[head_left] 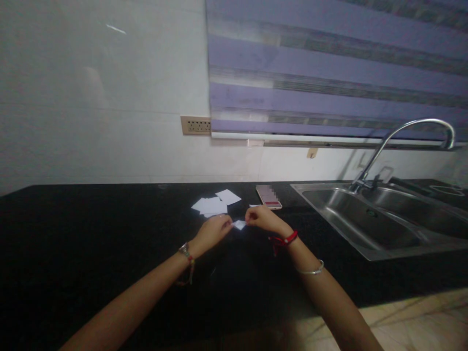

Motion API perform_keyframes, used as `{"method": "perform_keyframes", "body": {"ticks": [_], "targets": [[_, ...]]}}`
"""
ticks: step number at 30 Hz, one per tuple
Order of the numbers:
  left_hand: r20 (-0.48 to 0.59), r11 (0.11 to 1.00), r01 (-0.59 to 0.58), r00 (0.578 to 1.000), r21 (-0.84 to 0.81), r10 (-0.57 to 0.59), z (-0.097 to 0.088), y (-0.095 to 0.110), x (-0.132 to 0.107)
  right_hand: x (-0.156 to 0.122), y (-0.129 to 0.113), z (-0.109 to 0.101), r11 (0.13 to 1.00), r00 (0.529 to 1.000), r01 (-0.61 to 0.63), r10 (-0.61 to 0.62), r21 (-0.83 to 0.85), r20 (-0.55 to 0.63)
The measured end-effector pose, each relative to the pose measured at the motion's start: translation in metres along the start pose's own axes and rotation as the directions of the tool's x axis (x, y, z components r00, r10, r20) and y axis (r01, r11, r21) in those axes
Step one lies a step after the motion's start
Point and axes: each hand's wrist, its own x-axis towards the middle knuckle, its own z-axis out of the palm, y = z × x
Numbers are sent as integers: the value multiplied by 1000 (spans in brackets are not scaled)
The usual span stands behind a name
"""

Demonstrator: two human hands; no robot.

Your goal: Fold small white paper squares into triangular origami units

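Observation:
A small folded piece of white paper (240, 224) is stretched between my two hands, just above the black countertop (109, 234). My left hand (214, 233) pinches its left corner with closed fingers. On the opposite corner, my right hand (266, 219) pinches in the same way. Several loose white paper sheets (214, 204) lie overlapping just beyond my left hand. Behind my right hand a sliver of something white pokes out, mostly hidden. A phone (268, 197) rests flat on the counter beyond that hand.
To the right, a steel double sink (340, 214) with a tall curved faucet (387, 136) is set into the counter. A tiled wall (102, 97) stands behind, bearing a socket strip (196, 126). A striped purple blind (329, 63) hangs above.

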Motion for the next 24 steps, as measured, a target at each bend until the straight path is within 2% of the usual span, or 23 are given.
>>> {"method": "perform_keyframes", "body": {"ticks": [6, 10, 14, 19, 24], "targets": [[7, 1000, -16, 1000, -1, 16, 14, 13, 23, -10, 24, -23, 998, 998, -50, 48, 45, 41], [11, 998, -62, 998, -6, 62, 30, 20, 34, -24, 44, -29, 991, 995, -99, 99, 85, 8], [10, 998, -56, 998, -39, 56, 46, 23, 40, -36, 63, -28, 981, 988, -149, 151, 127, -10], [-41, 993, -36, 999, -112, 31, 59, 21, 46, -44, 72, -19, 951, 980, -199, 189, 235, 64], [-57, 988, 45, 997, -145, -54, 66, 18, 55, -39, 72, -9, 977, 976, -202, 206, 65, -67]]}}
